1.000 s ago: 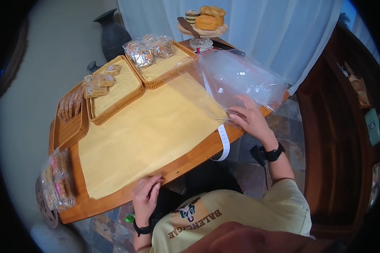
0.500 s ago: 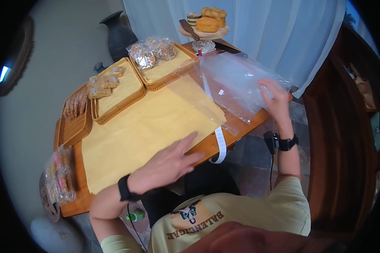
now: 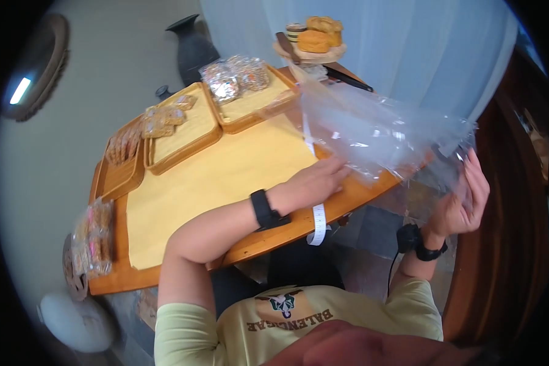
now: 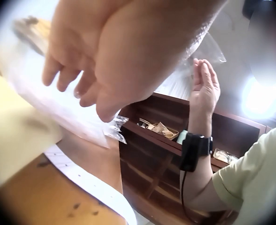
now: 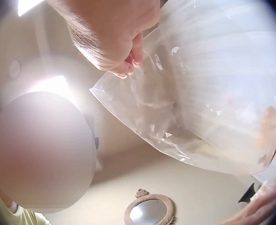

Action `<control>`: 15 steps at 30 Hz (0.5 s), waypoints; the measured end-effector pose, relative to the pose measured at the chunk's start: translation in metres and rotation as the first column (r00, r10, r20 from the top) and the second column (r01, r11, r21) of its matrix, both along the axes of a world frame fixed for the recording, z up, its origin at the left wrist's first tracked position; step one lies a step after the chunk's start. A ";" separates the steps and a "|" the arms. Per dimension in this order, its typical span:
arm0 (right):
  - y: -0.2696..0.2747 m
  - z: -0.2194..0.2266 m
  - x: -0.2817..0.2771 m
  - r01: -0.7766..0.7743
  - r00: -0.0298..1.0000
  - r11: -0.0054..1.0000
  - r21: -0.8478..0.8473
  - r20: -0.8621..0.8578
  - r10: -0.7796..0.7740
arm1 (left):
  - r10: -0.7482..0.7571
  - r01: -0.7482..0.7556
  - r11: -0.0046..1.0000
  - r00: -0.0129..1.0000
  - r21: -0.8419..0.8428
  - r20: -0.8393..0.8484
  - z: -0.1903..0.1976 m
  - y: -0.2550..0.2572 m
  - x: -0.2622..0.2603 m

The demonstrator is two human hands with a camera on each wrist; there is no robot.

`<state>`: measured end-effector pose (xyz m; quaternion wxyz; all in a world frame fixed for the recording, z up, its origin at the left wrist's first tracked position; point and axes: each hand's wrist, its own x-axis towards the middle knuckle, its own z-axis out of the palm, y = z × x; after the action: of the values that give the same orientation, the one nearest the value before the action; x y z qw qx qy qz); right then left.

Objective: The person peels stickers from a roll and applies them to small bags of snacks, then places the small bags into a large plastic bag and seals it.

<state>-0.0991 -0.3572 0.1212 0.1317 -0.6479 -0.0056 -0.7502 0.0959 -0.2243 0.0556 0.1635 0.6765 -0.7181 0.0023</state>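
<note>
My right hand [image 3: 463, 198], raised beyond the table's right end, pinches the edge of a large clear plastic bag [image 3: 378, 131]. In the right wrist view the bag [image 5: 175, 112] hangs spread out from the fingertips of that hand [image 5: 112, 35]. My left hand [image 3: 314, 181] is over the table's front edge, beside the near side of the bag. Its fingers hang loosely bent in the left wrist view, where the hand [image 4: 100, 56] is above the plastic; whether they touch it I cannot tell. A yellow sheet [image 3: 213, 183] lies flat on the wooden table.
Wicker trays [image 3: 183, 149] with wrapped snacks stand at the back left, and more packets [image 3: 94, 238] at the left end. A measuring tape [image 3: 319, 226] hangs over the front edge. Bread [image 3: 314, 41] is on a stand behind; wooden shelves [image 3: 500, 244] are at right.
My left hand has moved right across the table's front edge to beside the bag. My right hand has moved right and outward, pulling the bag's edge past the table.
</note>
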 end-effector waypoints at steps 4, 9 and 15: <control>0.026 -0.016 0.013 -0.132 0.991 0.986 -0.100 -0.023 0.131 | -0.030 0.028 0.999 0.997 -0.029 -0.077 0.018 0.024 0.001; 0.083 -0.029 0.031 -0.430 0.835 0.901 -0.051 -0.402 0.376 | 0.174 -0.104 0.984 0.721 0.143 -0.671 0.035 0.132 0.008; 0.136 -0.044 0.066 -0.703 0.592 0.711 0.021 -0.538 0.600 | -0.248 -0.162 0.962 -0.172 -0.221 -0.953 0.016 0.235 -0.029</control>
<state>-0.0334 -0.2211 0.0776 0.3310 -0.7827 -0.2811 -0.4459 0.0667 0.0106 0.0713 0.7428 0.3811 -0.3497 -0.4251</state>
